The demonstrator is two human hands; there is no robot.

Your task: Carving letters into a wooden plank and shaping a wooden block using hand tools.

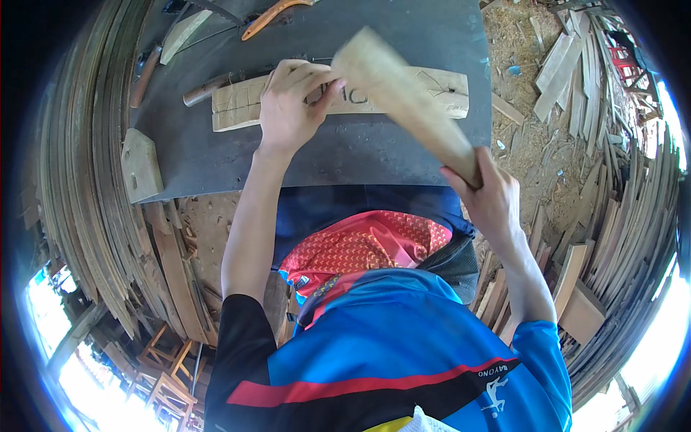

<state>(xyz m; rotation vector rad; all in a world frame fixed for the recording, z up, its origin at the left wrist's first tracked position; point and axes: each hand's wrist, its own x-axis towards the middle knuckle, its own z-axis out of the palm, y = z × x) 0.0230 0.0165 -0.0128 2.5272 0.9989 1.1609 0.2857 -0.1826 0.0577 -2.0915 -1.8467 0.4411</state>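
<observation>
My left hand (291, 108) is above a long, pale wooden board (237, 108) that lies across the dark tabletop (345, 155). Its fingers are curled together with the thumb near them; whatever they grip is hidden. Dark outlines or cuts mark the board's face, partly covered by the hand. In my right hand (489, 191) is a wooden mallet (403, 101), a thick club-like piece held by its narrower end. The mallet slants up and left over the board, its wide head close to my left fingers and blurred by motion.
Left of the board lie a wooden-handled tool (205, 90), another brown handle (146, 75) and a pale wood strip (186, 34). An orange-handled tool (277, 14) is at the far edge. A wood block (140, 165) sits at the table's left corner. Stacked planks (86, 144) flank the table.
</observation>
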